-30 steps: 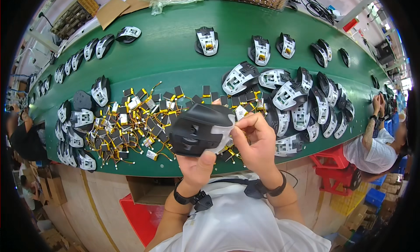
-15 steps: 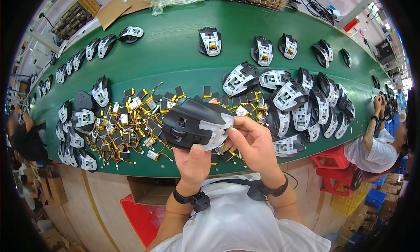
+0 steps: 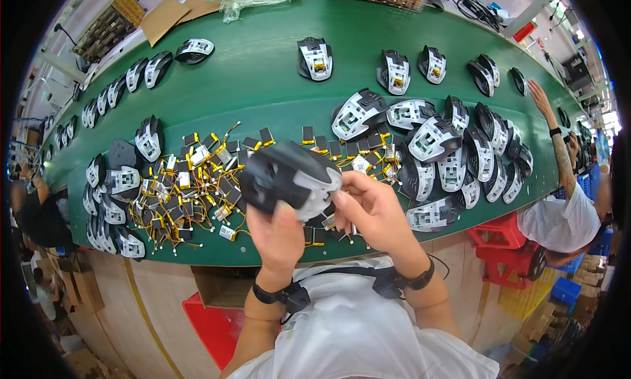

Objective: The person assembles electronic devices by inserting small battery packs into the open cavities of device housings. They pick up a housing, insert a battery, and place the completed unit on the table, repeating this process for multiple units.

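A black and pale grey computer mouse (image 3: pixel 289 178), blurred by motion, is held up above the bench. My left hand (image 3: pixel 276 237) grips it from below and the left, with the thumb on its near side. At the mouse's right end, the thumb and bent fingers of my right hand (image 3: pixel 374 211) close on its pale edge; anything small between them is hidden. Beneath and around the mouse lies a loose heap of small black battery packs (image 3: pixel 190 188) with yellow tape, thin wires and white plugs.
Mouse shells (image 3: pixel 437 139) crowd the right of the green bench (image 3: pixel 256 70); a smaller group (image 3: pixel 115 211) stands left. More mice (image 3: pixel 315 60) with battery packs inside sit farther back. At far right, a co-worker's arm (image 3: pixel 559 142) reaches over the bench. Red stools (image 3: pixel 503 247) stand below.
The mouse has shifted a little left and tilted, with both hands still on it. At far right, the co-worker's arm has stretched out over the bench toward a mouse.
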Motion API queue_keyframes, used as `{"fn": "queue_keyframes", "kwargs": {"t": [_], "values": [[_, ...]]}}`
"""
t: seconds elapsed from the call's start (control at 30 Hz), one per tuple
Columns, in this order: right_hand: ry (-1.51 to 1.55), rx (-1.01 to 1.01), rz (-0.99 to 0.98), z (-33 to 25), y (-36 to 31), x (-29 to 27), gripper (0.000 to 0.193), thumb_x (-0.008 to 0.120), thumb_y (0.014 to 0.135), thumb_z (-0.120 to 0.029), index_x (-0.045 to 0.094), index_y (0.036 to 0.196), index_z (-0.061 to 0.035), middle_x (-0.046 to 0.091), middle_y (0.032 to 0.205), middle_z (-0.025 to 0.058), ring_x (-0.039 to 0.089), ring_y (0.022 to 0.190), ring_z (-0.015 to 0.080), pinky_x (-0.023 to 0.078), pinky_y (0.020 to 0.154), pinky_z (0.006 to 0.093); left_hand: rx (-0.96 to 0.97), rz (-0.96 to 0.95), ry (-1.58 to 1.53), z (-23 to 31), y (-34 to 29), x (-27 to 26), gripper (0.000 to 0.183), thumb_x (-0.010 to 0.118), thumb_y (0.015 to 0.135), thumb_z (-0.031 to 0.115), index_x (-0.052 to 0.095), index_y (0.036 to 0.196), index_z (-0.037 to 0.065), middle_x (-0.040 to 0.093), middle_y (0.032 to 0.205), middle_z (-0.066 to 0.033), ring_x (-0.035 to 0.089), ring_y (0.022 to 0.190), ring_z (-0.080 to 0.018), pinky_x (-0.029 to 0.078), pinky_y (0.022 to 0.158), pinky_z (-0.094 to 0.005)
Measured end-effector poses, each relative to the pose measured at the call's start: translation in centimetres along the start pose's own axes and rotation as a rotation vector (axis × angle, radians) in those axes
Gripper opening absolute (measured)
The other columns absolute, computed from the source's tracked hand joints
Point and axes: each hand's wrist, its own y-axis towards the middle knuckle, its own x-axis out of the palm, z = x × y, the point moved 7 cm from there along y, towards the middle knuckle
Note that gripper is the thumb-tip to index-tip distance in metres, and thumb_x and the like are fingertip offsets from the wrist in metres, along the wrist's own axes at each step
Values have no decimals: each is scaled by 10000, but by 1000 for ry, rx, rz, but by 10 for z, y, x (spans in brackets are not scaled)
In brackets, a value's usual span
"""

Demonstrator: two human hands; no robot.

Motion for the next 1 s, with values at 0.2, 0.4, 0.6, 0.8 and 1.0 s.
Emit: {"fn": "queue_keyframes", "kwargs": {"t": [0.2,0.4,0.6,0.8,1.0], "values": [[30,-388,133,-28,-18,-20,464,700,832,49,527,1263,37,640,1096,119,629,1022,163,502,896,291,-115,119,-116,-2,15,-4,448,487,1018,304,454,1337,-9,576,1279,-130,607,1141,-251,499,972,-437],[184,-490,229,-22,-16,-15,301,677,870,32,586,1155,63,638,1075,116,640,895,144,527,802,279,-200,99,-201,-15,10,5,434,496,1017,298,464,1317,-13,598,1248,-129,618,1124,-242,514,947,-421],[189,-456,192,-27,-4,-11,252,657,939,-154,641,1113,28,626,859,82,579,724,118,483,694,246,-219,86,-196,-17,13,9,425,480,1024,308,475,1303,-12,620,1213,-126,639,1082,-233,523,931,-406],[254,-323,207,-19,-4,-12,502,665,948,-209,434,1340,3,598,778,13,515,655,50,410,582,196,-267,57,-239,-16,16,16,413,461,1032,318,493,1281,-9,640,1172,-123,653,1048,-230,537,903,-396],[-508,-673,382,-34,-17,-6,226,683,923,-133,630,1112,-20,629,870,23,506,667,47,432,586,215,-247,100,-235,-21,18,14,390,461,1035,311,506,1258,-6,643,1164,-123,657,1036,-229,540,891,-397]]}}
